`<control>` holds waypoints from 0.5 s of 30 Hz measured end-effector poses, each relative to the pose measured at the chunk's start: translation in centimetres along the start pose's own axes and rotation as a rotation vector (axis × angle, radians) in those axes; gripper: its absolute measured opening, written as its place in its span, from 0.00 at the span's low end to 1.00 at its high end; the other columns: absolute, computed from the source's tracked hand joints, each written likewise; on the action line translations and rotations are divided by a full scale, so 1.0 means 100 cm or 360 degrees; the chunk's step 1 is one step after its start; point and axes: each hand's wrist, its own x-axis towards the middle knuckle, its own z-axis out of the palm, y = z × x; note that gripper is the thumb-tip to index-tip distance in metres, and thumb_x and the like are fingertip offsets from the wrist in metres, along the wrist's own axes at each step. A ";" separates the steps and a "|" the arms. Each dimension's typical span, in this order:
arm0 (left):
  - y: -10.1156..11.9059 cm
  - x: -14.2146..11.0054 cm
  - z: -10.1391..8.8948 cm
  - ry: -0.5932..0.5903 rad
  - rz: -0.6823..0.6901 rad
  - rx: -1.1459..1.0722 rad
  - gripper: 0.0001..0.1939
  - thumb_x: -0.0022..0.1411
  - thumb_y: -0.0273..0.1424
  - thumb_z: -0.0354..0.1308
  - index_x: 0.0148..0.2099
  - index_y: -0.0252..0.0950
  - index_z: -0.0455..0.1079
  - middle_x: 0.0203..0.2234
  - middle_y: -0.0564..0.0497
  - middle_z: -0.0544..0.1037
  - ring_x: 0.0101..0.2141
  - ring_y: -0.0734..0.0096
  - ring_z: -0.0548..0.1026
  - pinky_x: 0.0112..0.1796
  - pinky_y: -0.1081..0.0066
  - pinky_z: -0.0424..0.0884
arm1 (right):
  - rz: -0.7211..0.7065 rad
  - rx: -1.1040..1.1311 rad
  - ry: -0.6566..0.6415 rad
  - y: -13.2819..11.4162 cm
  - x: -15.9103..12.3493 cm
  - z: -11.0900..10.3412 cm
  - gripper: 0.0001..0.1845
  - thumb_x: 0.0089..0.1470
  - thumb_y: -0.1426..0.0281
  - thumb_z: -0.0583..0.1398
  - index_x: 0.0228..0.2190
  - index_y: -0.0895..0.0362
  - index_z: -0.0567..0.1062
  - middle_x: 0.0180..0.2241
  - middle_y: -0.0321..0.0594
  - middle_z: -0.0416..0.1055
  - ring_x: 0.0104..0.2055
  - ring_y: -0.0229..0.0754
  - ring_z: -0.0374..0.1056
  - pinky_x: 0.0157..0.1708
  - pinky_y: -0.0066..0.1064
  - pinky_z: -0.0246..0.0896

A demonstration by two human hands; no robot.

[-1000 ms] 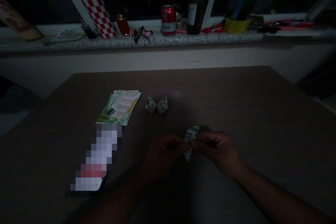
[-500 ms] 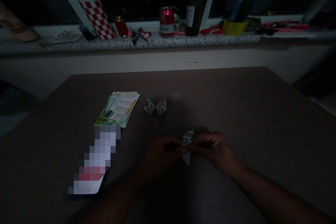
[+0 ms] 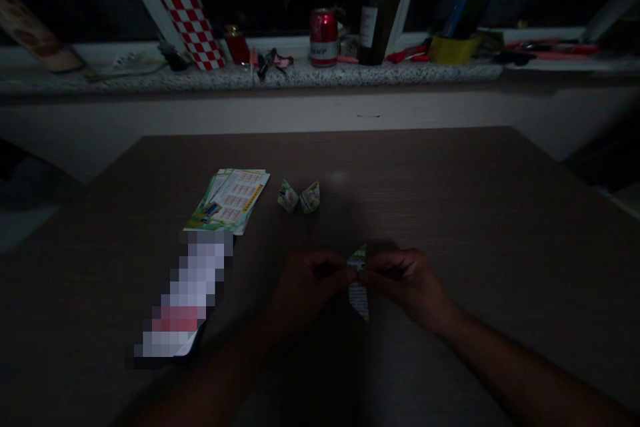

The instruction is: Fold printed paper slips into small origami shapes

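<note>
Between my two hands is a small folded paper piece (image 3: 359, 293), printed in white and green, with pointed ends toward and away from me. My left hand (image 3: 313, 283) pinches its left edge between thumb and fingers. From the other side my right hand (image 3: 407, 287) pinches the right edge, both thumbs almost meeting at its middle. Beyond them on the table stand two small folded paper pieces (image 3: 288, 198) side by side, with similar printing. To their left lies a stack of printed calendar cards (image 3: 233, 200).
A phone (image 3: 185, 300) with a blurred-out screen lies below the cards on the wooden table (image 3: 450, 187). Along the stone windowsill (image 3: 295, 77) behind stand a red can (image 3: 323, 37), a dark bottle (image 3: 375, 23), a red-and-white checkered bottle (image 3: 193, 27) and a yellow tape roll (image 3: 453, 50).
The folded paper has turned from a slant to nearly straight up and down between my hands. Both hands keep pinching it in about the same place. The view shifts slightly.
</note>
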 end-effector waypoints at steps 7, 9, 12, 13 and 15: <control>-0.002 0.001 -0.001 -0.0041 0.0009 0.0054 0.09 0.52 0.33 0.65 0.32 0.32 0.77 0.25 0.51 0.78 0.28 0.70 0.73 0.31 0.74 0.66 | -0.0049 -0.0066 -0.0025 0.000 0.000 0.000 0.09 0.45 0.65 0.68 0.22 0.58 0.79 0.20 0.35 0.72 0.21 0.34 0.64 0.22 0.26 0.59; -0.003 0.001 -0.001 -0.0025 0.0057 0.0060 0.09 0.54 0.33 0.63 0.33 0.32 0.77 0.26 0.51 0.79 0.29 0.70 0.74 0.32 0.74 0.67 | -0.0061 -0.0067 -0.0029 0.000 -0.001 0.000 0.10 0.46 0.64 0.67 0.23 0.58 0.79 0.20 0.35 0.72 0.22 0.34 0.64 0.23 0.26 0.60; -0.002 0.000 0.000 -0.0026 0.0078 0.0061 0.08 0.54 0.33 0.63 0.33 0.33 0.78 0.26 0.50 0.79 0.29 0.69 0.74 0.31 0.74 0.66 | -0.0084 -0.0036 0.0002 -0.001 -0.001 0.001 0.11 0.48 0.62 0.67 0.24 0.58 0.79 0.21 0.35 0.73 0.22 0.34 0.65 0.23 0.26 0.61; -0.002 0.000 0.000 -0.0026 0.0069 0.0069 0.08 0.54 0.33 0.64 0.33 0.33 0.78 0.26 0.50 0.79 0.29 0.69 0.74 0.30 0.74 0.66 | -0.0093 -0.0035 0.0008 -0.001 -0.001 0.001 0.10 0.48 0.62 0.67 0.25 0.58 0.79 0.21 0.35 0.73 0.22 0.34 0.65 0.23 0.26 0.61; -0.001 -0.001 0.001 -0.0009 0.0056 0.0087 0.07 0.54 0.33 0.64 0.32 0.33 0.77 0.26 0.50 0.79 0.29 0.69 0.74 0.31 0.74 0.67 | -0.0115 -0.0052 0.0004 -0.001 -0.001 0.001 0.10 0.47 0.63 0.67 0.24 0.58 0.79 0.21 0.36 0.73 0.22 0.34 0.65 0.22 0.26 0.61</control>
